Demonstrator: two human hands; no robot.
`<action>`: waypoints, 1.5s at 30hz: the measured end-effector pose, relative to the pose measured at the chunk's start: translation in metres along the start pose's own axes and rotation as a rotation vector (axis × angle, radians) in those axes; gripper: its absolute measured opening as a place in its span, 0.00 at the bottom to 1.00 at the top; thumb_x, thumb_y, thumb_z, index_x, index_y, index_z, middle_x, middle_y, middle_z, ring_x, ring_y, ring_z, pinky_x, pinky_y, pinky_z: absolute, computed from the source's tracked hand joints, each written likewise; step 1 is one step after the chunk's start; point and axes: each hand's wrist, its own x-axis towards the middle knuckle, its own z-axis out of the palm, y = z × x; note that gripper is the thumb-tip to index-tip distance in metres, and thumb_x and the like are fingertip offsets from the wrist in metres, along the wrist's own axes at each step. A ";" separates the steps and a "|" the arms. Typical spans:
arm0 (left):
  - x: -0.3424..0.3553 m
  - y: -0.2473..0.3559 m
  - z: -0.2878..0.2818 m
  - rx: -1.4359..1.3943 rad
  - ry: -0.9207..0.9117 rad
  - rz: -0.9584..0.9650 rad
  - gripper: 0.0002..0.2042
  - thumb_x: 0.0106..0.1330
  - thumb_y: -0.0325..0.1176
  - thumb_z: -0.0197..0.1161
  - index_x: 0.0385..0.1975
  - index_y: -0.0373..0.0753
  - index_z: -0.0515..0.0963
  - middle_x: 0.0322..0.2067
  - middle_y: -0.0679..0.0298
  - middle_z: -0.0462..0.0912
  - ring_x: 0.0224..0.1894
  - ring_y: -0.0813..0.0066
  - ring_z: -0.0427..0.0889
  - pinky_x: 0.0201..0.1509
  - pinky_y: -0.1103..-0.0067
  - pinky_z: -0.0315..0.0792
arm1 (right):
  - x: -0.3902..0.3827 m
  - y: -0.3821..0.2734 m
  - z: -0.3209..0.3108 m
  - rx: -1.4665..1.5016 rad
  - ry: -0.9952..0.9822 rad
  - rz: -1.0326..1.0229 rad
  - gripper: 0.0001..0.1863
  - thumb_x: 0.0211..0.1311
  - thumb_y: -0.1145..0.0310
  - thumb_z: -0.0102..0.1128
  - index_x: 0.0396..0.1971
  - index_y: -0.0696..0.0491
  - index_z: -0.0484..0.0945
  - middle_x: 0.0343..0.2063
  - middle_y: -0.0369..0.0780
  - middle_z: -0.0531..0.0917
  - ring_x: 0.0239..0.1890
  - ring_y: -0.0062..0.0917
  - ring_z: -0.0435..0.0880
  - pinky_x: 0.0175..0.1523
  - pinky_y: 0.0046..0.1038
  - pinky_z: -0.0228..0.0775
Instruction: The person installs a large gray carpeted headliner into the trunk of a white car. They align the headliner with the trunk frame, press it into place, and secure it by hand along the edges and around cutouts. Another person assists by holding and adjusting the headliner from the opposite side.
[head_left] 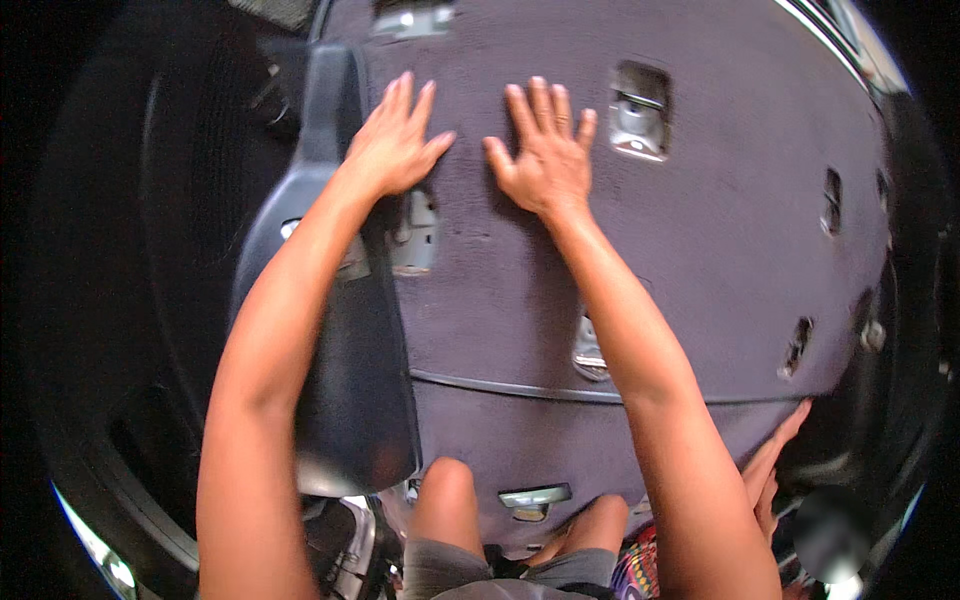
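Observation:
A purple-grey carpet (490,310) is spread over a vehicle's floor. My left hand (398,143) lies on it near the left edge, its fingers stretched forward and the thumb apart. Just to the right, my right hand (548,158) presses flat on the carpet with its fingers spread. Neither hand holds anything. Metal shows through a cut-out (640,110) right of my right hand, and through another cut-out (415,235) below my left hand. My right forearm partly covers a third cut-out (590,350).
Dark plastic trim (350,390) runs along the carpet's left side, under my left forearm. A grey strip (510,388) crosses the carpet in front of my knees. At the lower right, another person's hand (775,460) touches the carpet's edge. Smaller slots (832,200) lie far right.

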 end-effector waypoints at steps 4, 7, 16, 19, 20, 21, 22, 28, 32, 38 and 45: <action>-0.060 0.007 -0.012 0.270 -0.373 0.026 0.45 0.64 0.39 0.68 0.76 0.29 0.49 0.77 0.40 0.45 0.80 0.47 0.46 0.82 0.60 0.43 | 0.002 0.003 -0.002 0.038 -0.071 0.021 0.42 0.66 0.39 0.52 0.76 0.43 0.59 0.78 0.43 0.56 0.80 0.39 0.49 0.78 0.61 0.30; -0.066 0.002 -0.002 0.219 -0.261 0.066 0.48 0.61 0.38 0.71 0.76 0.28 0.48 0.78 0.41 0.44 0.80 0.49 0.46 0.82 0.60 0.42 | 0.000 -0.011 -0.012 -0.009 -0.111 0.089 0.41 0.68 0.41 0.50 0.76 0.44 0.59 0.78 0.44 0.55 0.80 0.40 0.48 0.79 0.60 0.29; -0.058 0.012 0.019 0.413 -0.261 -0.022 0.41 0.61 0.30 0.59 0.74 0.24 0.51 0.75 0.35 0.49 0.78 0.46 0.53 0.81 0.56 0.46 | -0.194 -0.094 -0.061 0.345 -0.171 0.062 0.39 0.67 0.56 0.58 0.73 0.57 0.60 0.76 0.48 0.58 0.79 0.42 0.52 0.79 0.54 0.40; -0.075 0.051 0.016 0.307 -0.223 -0.132 0.40 0.63 0.35 0.60 0.74 0.25 0.53 0.74 0.35 0.53 0.78 0.47 0.55 0.80 0.55 0.47 | -0.207 -0.085 -0.064 0.413 -0.261 0.017 0.38 0.67 0.58 0.59 0.73 0.58 0.60 0.76 0.48 0.58 0.79 0.41 0.53 0.80 0.50 0.41; -0.085 0.068 0.018 0.298 -0.173 -0.182 0.40 0.64 0.37 0.60 0.74 0.26 0.54 0.74 0.35 0.54 0.77 0.47 0.56 0.80 0.55 0.48 | -0.204 -0.079 -0.072 0.453 -0.310 0.009 0.38 0.67 0.58 0.59 0.73 0.58 0.60 0.76 0.48 0.58 0.79 0.41 0.54 0.80 0.49 0.42; -0.101 0.090 0.026 0.113 -0.003 -0.164 0.39 0.66 0.39 0.60 0.75 0.29 0.54 0.74 0.37 0.55 0.77 0.47 0.56 0.79 0.54 0.48 | -0.207 -0.070 -0.089 0.575 -0.330 0.066 0.38 0.67 0.59 0.60 0.73 0.58 0.60 0.76 0.49 0.58 0.78 0.42 0.55 0.80 0.48 0.43; -0.121 0.109 0.035 -0.033 0.108 -0.182 0.39 0.67 0.42 0.60 0.76 0.32 0.54 0.74 0.38 0.56 0.77 0.48 0.56 0.79 0.54 0.48 | -0.213 -0.059 -0.112 0.509 -0.279 0.043 0.39 0.67 0.59 0.62 0.73 0.57 0.60 0.75 0.50 0.58 0.78 0.43 0.55 0.80 0.48 0.45; -0.191 0.152 0.091 -0.143 0.246 -0.011 0.41 0.69 0.49 0.58 0.78 0.40 0.51 0.78 0.49 0.49 0.80 0.51 0.47 0.81 0.56 0.43 | -0.232 0.081 -0.227 -0.046 0.089 0.279 0.37 0.67 0.57 0.62 0.73 0.54 0.63 0.75 0.49 0.61 0.80 0.42 0.52 0.79 0.51 0.38; -0.190 0.144 0.096 -0.127 0.276 0.002 0.41 0.69 0.50 0.57 0.78 0.40 0.51 0.79 0.51 0.48 0.81 0.51 0.46 0.81 0.56 0.43 | -0.255 0.133 -0.210 -0.139 0.196 0.460 0.38 0.70 0.55 0.56 0.75 0.55 0.59 0.77 0.48 0.57 0.80 0.41 0.51 0.80 0.52 0.37; -0.190 0.152 0.091 -0.111 0.291 -0.015 0.41 0.69 0.49 0.57 0.78 0.40 0.51 0.79 0.51 0.48 0.80 0.52 0.46 0.81 0.56 0.43 | -0.286 0.153 -0.155 -0.158 0.035 0.428 0.37 0.72 0.53 0.52 0.75 0.54 0.58 0.77 0.45 0.57 0.79 0.41 0.52 0.79 0.53 0.38; -0.188 0.150 0.094 -0.088 0.320 -0.013 0.40 0.69 0.47 0.58 0.78 0.42 0.52 0.79 0.53 0.50 0.80 0.55 0.47 0.81 0.58 0.42 | -0.330 0.098 -0.165 0.167 0.136 0.468 0.43 0.55 0.45 0.72 0.67 0.53 0.70 0.71 0.53 0.66 0.74 0.50 0.61 0.77 0.54 0.47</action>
